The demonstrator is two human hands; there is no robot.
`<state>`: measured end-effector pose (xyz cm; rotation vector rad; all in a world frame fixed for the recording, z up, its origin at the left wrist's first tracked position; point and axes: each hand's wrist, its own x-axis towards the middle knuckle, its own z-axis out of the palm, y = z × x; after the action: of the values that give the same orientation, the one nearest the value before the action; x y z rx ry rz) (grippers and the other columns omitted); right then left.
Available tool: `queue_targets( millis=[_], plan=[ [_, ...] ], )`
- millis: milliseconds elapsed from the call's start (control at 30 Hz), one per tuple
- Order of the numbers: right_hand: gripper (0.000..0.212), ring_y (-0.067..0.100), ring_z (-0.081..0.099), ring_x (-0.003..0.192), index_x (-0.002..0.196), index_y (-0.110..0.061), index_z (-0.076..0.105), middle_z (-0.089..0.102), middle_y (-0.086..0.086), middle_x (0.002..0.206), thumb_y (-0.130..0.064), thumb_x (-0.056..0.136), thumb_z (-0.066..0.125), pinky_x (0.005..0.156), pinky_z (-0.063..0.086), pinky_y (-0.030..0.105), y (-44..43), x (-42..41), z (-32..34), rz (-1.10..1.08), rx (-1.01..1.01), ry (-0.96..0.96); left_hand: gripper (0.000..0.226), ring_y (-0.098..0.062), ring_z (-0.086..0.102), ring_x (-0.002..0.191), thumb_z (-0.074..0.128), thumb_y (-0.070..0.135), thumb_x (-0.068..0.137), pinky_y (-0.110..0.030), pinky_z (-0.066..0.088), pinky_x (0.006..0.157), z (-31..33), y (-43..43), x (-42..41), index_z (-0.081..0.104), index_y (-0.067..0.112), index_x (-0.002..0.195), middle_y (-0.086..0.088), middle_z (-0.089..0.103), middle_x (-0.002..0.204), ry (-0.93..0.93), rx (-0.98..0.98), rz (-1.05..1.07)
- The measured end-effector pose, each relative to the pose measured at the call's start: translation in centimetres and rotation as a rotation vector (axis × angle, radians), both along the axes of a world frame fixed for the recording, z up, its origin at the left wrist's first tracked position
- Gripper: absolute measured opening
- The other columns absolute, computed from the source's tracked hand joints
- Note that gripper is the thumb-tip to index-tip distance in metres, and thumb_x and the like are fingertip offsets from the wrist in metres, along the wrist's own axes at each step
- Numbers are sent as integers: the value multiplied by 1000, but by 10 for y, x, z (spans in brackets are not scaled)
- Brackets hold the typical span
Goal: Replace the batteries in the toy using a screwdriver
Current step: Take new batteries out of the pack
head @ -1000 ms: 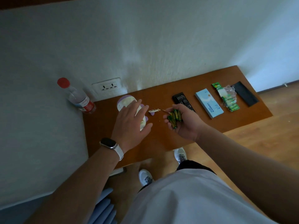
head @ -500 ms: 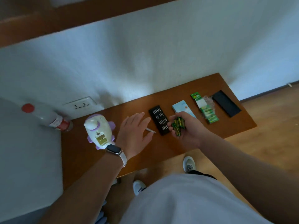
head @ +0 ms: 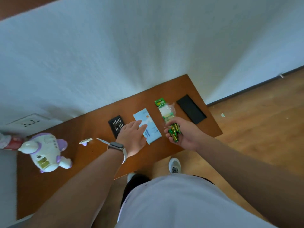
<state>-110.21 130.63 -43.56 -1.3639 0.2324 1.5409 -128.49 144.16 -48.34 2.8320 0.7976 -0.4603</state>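
Standing at the table (head: 85, 127), we see the toy (head: 45, 150) at left, its compartment open. Our left hand (head: 133, 139) hovers flat-fingered over the blue box (head: 153, 134); our right hand (head: 186, 137) cups the batteries (head: 174, 132), probably best kept apart from the battery pack (head: 165, 111).

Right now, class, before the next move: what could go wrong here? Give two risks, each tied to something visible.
1. The right hand cups several loose green batteries beside the battery pack; used and fresh cells could get mixed, or some might roll out.
2. The small cover and screwdriver lie loose on the table by the left hand; a sweep could knock them off.
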Motion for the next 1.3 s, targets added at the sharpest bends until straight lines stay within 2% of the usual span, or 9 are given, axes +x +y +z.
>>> queue_targets(
  millis=[167,400,500,600,767,867,1000,1167,1300],
  plan=[
    [17,19,62,64,95,-10,62,65,12,78,-26,97,55,56,53,27,-15,25,-5,-41,14,15,67,-28,26,151,55,40,99,-42,29,119,-12,15,23,25,28,158,-5,24,166,126,27,-168],
    [24,18,64,62,100,-9,63,67,10,76,-31,100,54,55,54,27,-23,49,-14,-89,-9,33,91,-27,7,156,64,5,90,-42,19,123,-20,29,52,14,36,160,-2,5,170,251,4,-415],
    [24,18,64,63,99,-9,65,67,11,78,-31,99,54,56,54,27,-25,58,-20,-117,-24,31,90,-27,1,157,64,7,91,-43,13,125,-25,26,59,12,37,160,-3,3,171,352,-10,-515],
    [24,18,64,64,99,-9,66,67,11,80,-31,99,55,57,55,28,-24,62,-23,-131,-37,35,84,-28,6,156,66,17,94,-45,15,125,-31,19,61,16,35,159,-7,11,170,369,-9,-522],
    [22,18,63,64,98,-9,64,65,11,81,-30,99,55,57,54,28,-24,68,-21,-161,-19,52,80,-30,20,153,69,29,91,-44,24,122,-22,19,64,23,31,157,-4,30,161,260,-11,-495],
    [21,19,61,64,99,-9,64,64,12,81,-28,99,55,56,53,28,-23,72,-14,-150,-2,46,80,-28,38,144,75,26,83,-45,40,115,-4,19,68,37,24,152,-2,45,150,34,-57,-360],
    [21,19,60,66,101,-8,63,63,13,83,-27,98,56,57,52,28,-15,79,0,-123,39,22,79,-26,56,123,86,25,70,-43,59,86,22,18,76,51,14,140,-4,58,133,-304,-71,-228],
    [19,18,59,65,101,-7,64,64,10,78,-25,96,58,61,49,29,5,82,21,-43,127,-5,82,-27,61,114,86,32,70,-35,60,72,61,21,85,45,17,140,-6,61,130,-504,-100,-152],
    [19,19,59,66,103,-7,63,64,10,81,-25,96,59,58,49,29,24,81,34,15,197,-14,80,-5,52,106,64,62,69,-21,50,79,92,20,86,33,40,140,16,53,126,-582,-186,59]
  ],
)
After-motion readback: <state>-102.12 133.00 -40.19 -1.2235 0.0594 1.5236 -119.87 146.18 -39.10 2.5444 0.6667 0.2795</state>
